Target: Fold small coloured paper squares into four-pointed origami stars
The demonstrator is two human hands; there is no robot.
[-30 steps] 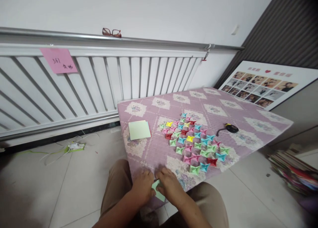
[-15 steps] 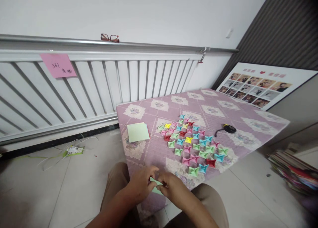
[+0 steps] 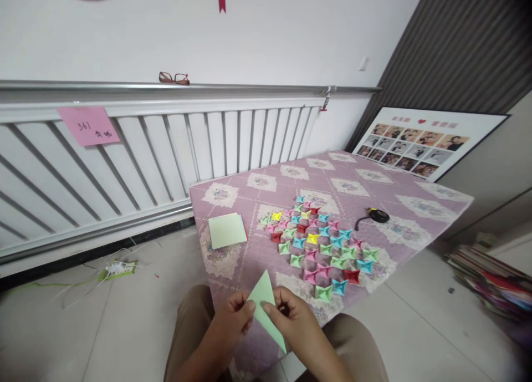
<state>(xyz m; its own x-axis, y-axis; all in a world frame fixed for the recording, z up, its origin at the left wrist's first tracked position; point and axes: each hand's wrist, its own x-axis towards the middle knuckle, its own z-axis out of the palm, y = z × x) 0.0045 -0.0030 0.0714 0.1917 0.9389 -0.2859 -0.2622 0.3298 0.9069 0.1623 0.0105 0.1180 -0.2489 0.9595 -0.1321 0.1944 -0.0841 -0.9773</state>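
Between my two hands is a light green sheet of paper (image 3: pixel 266 310), folded into a triangle with one point toward the far side and another toward me. My left hand (image 3: pixel 235 315) pinches its left edge, thumb on top. My right hand (image 3: pixel 293 315) grips the right edge, its thumb lying across the paper's face. Ahead and to the right stand several small folded paper pieces (image 3: pixel 312 239) in green, pink, blue, red and yellow, set in slanting rows. A stack of square paper (image 3: pixel 226 231), pale green on top, lies beyond my left hand.
All this is on a table with a purple patterned cloth (image 3: pixel 245 263). A black coiled object (image 3: pixel 379 215) rests on its right part. Behind are a white radiator (image 3: pixel 224 141), glasses (image 3: pixel 174 78) on a pipe and a photo board (image 3: pixel 419 141). A power strip (image 3: pixel 118 269) lies on the floor.
The green paper has been raised and turned, so its triangular shape now shows between my hands. My hands have moved slightly apart. The view has tilted up a little.
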